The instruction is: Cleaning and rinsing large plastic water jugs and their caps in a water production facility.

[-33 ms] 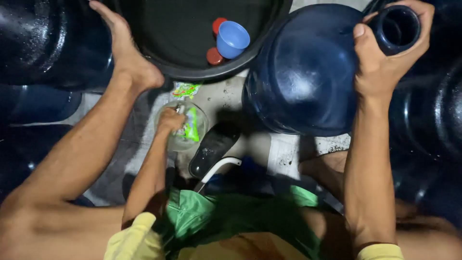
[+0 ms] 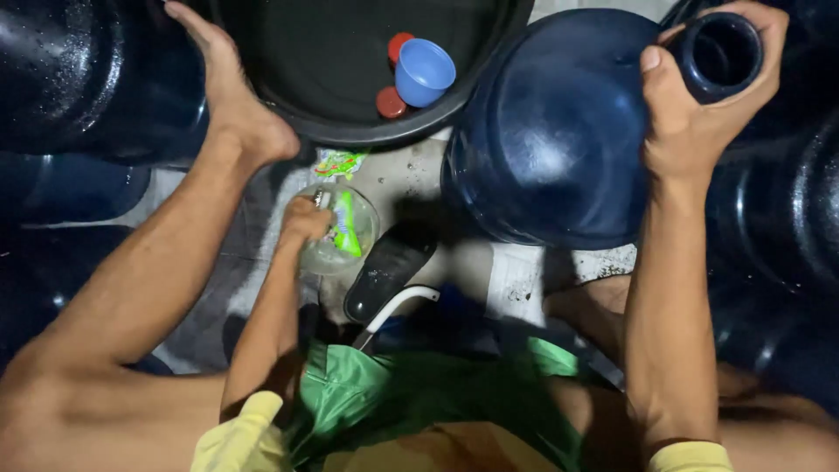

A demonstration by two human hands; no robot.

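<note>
**Two hands, one jug, one small bowl**

One large dark blue water jug (image 2: 551,131) lies tilted at one o'clock, its neck toward the upper right. The right hand (image 2: 699,114) wraps that neck, fingers (image 2: 769,61) curled tight round the far side, thumb on the near side. One black basin (image 2: 350,79) sits at twelve o'clock, holding one blue cup (image 2: 425,72) and two red caps (image 2: 391,102). At ten o'clock of centre, the left hand (image 2: 303,223) closes its fingers on the rim of one clear bowl (image 2: 341,232) on the floor.
</note>
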